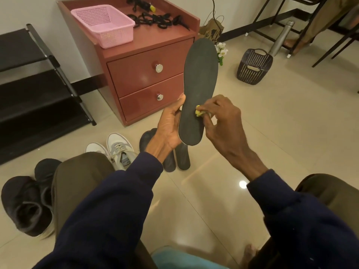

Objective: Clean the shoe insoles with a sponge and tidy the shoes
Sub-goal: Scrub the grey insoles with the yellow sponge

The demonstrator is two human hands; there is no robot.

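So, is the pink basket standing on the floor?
No, the pink basket stands on top of the red-brown drawer cabinet, not on the floor.

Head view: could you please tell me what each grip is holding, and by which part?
The left grip holds the insole by its left edge near the lower end; the right grip pinches the sponge, mostly hidden, against the insole.

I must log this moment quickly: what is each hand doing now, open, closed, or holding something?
Left hand: closed, holding the black insole near its heel.
Right hand: closed, pinching a yellow sponge against the insole.
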